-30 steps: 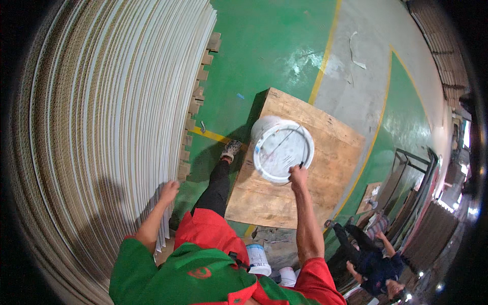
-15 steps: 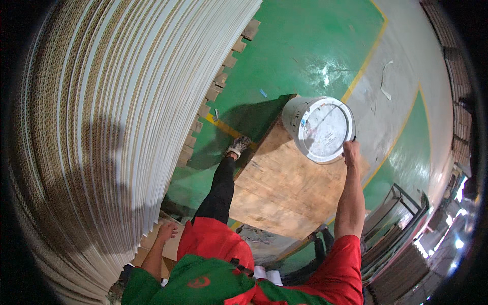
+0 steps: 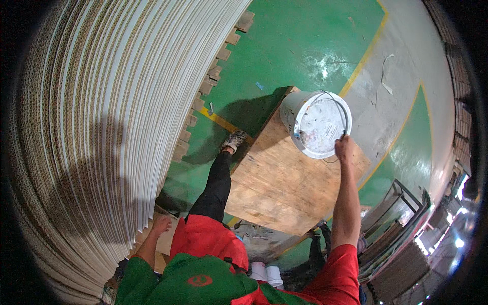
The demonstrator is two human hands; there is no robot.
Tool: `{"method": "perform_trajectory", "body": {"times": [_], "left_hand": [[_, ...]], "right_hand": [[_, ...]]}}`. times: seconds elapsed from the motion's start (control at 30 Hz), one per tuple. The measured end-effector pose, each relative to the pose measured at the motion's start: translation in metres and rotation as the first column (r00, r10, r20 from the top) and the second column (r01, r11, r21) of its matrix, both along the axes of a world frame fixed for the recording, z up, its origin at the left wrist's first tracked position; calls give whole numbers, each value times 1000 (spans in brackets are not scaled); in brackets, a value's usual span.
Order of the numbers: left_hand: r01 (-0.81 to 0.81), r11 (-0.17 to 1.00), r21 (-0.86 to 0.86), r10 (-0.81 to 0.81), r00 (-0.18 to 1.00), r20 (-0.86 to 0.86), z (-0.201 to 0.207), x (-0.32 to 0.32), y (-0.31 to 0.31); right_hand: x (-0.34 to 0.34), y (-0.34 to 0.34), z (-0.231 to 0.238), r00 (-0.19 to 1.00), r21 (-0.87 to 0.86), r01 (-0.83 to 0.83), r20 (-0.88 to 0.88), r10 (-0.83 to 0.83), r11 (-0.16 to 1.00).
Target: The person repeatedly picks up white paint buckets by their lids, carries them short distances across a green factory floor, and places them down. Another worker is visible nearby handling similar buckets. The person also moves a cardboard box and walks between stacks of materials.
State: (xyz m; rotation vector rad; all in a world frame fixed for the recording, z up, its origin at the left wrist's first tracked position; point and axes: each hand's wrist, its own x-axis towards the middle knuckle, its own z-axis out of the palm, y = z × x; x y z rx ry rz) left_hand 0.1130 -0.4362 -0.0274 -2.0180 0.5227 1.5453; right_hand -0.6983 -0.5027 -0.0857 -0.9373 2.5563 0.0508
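- White plastic bucket [image 3: 314, 125], closed by a scuffed lid [image 3: 325, 126], stands or hangs over the plywood platform [image 3: 284, 175], toward its far end; whether the base touches the wood cannot be told from this angle.
- The right grip [image 3: 344, 148] is wrapped round the thin wire handle [image 3: 343, 133], at the near right side of the lid, with the arm stretched well out.
- The left grip [image 3: 162, 224] looks loose and empty, fingers parted, just beside the tall stack of corrugated board [image 3: 112, 112].
- The walls should be stiff and hard to break. The weight depends on the contents: light if there are none, heavy and inclined to swing if full.
- The middle of the wire handle seems the best hold, with a palm under the base for steadiness; the smooth walls would probably slip, and the lid rim is a poor place to lift from unless the lid is tight.
- The lid hides the contents, and the base and far wall are out of sight. The fingertips of the right grip are too small to read.
- At the lower edge, the two white containers [image 3: 266, 274] are partly cut off; a co-worker's dark legs [image 3: 316, 249] are largely hidden by the right sleeve [image 3: 339, 272].
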Motion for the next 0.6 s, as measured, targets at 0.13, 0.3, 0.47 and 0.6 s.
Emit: {"method": "perform_trajectory", "body": {"times": [0.13,0.3,0.47,0.6], "left_hand": [[-13,996,-91,-3,986,-169,-19,-53,-35],[-108,976,-189,46,951,-305,-10,-111,-75],[-45,970,-239,-44,935,-351,-13,-136,-104],[101,956,-275,-217,875,-434,-19,-156,-132]], "right_hand": [[62,-5,0,988,-84,1,155,12,996],[105,-20,-3,968,-81,159,207,-139,984],[136,19,33,991,-158,-125,29,131,979],[232,93,50,793,44,10,608,-35,999]]}}
